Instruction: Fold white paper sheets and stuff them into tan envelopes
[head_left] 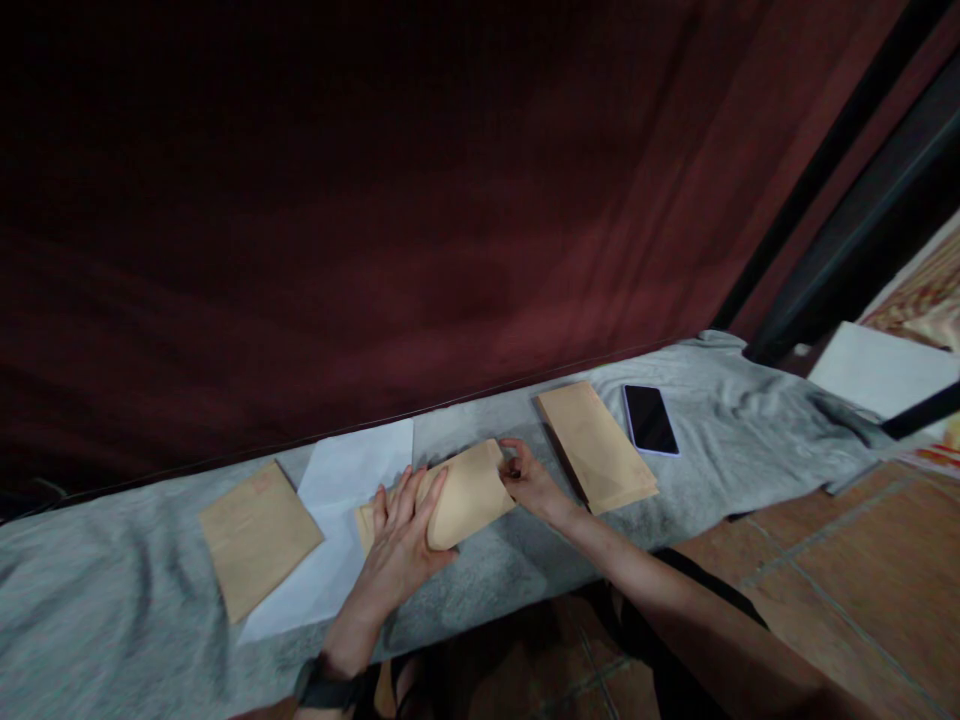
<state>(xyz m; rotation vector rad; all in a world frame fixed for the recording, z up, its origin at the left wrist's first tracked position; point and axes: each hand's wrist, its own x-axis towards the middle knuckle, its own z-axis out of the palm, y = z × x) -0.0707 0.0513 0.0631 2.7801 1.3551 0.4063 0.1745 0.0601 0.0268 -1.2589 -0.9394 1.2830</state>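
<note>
In the head view a tan paper envelope [471, 492] lies on the grey cloth, its upper layer bulging up near my left hand. My left hand [405, 535] rests across its left part with the fingers spread. At the envelope's right end my right hand [529, 482] has its fingers curled in a pinch on the edge; the fingertips are partly hidden. Beneath the left end of this envelope, white paper [352, 475] shows. Another tan envelope [259, 535] lies on that paper to the left. A stack of tan envelopes [596, 445] sits right of my right hand.
A phone [651, 420] with a dark screen lies beyond the stack. Grey cloth [720, 430] covers the narrow surface, and a dark red curtain [450, 250] hangs behind it. Black poles [847, 190] stand at the right. Tiled floor [847, 570] lies below the front edge.
</note>
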